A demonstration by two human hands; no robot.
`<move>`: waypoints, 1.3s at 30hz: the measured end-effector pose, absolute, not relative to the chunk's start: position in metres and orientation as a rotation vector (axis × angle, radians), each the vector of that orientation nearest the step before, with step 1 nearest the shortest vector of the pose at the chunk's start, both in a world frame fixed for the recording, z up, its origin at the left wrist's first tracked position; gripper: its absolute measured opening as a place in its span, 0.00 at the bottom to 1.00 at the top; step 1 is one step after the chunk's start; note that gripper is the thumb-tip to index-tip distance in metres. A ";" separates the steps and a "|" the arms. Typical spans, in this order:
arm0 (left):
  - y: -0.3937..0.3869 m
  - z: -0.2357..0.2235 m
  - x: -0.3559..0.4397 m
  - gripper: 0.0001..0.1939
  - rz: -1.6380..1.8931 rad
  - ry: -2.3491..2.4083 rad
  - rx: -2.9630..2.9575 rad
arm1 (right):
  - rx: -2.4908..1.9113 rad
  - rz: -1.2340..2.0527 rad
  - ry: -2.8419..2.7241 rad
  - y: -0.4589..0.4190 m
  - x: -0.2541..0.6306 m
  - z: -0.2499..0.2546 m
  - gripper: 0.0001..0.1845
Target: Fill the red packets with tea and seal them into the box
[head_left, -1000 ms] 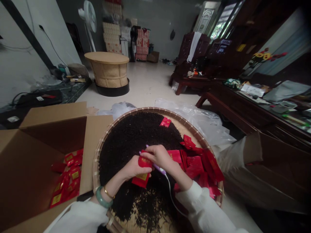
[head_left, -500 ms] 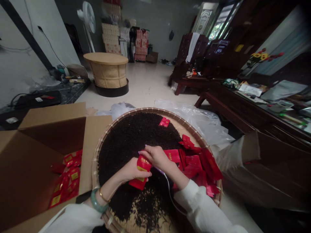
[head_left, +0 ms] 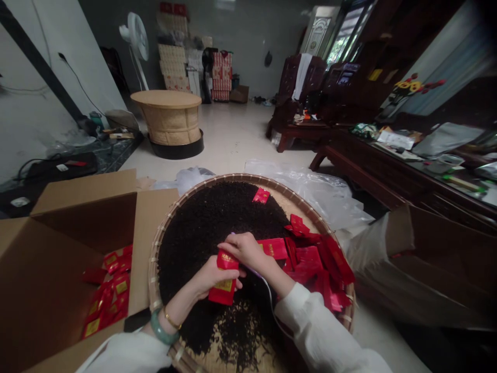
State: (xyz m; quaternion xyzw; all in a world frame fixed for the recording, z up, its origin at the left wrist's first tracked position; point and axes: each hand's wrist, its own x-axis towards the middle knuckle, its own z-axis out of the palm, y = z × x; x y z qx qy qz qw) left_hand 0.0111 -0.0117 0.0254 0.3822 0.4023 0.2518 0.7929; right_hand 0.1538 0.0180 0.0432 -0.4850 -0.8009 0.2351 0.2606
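My left hand (head_left: 209,275) is wrapped round a red tea pouch (head_left: 222,296) with gold lettering, its lower end pointing toward me. Across the pouch's top edge lies my right hand (head_left: 246,249), fingers closed on a purple hand-held bag sealer (head_left: 254,272). Most of the sealer is hidden under that hand; its white cord (head_left: 271,303) trails down to the right. Both hands are above a round bamboo tray (head_left: 154,264) spread with dark loose tea (head_left: 205,217). Flat red pouches (head_left: 310,261) are heaped on the tray's right side, and one small red packet (head_left: 261,195) rests at the far side.
At the left stands an open cardboard box (head_left: 153,223) with several filled red pouches (head_left: 111,295) inside. Clear plastic sheeting (head_left: 310,191) lies beyond the tray. A dark wooden table (head_left: 361,160) and another carton (head_left: 435,259) are on the right; a round wicker-sided table (head_left: 171,122) stands farther back.
Both hands stay together on the pouch, which now hangs more upright. The purple sealer, plainer a second ago, is now mostly covered by my right hand. The view has shifted slightly.
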 end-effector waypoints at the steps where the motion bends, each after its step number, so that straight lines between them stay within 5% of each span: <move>1: -0.012 0.025 0.011 0.25 0.552 0.866 0.821 | -1.298 0.663 -2.152 0.018 0.154 0.044 0.16; 11: -0.008 0.022 0.008 0.34 0.725 0.896 0.762 | -1.452 0.633 -1.732 0.008 0.186 0.034 0.13; 17: -0.014 0.013 0.007 0.18 0.883 1.011 1.546 | -0.987 0.303 -1.785 -0.031 0.191 0.066 0.06; 23: -0.019 0.002 0.001 0.26 1.125 0.812 2.016 | -0.823 0.252 -2.358 -0.044 0.183 0.110 0.09; 39: -0.024 0.012 0.006 0.39 0.634 0.964 1.874 | -1.373 0.579 -2.964 -0.019 0.164 0.105 0.08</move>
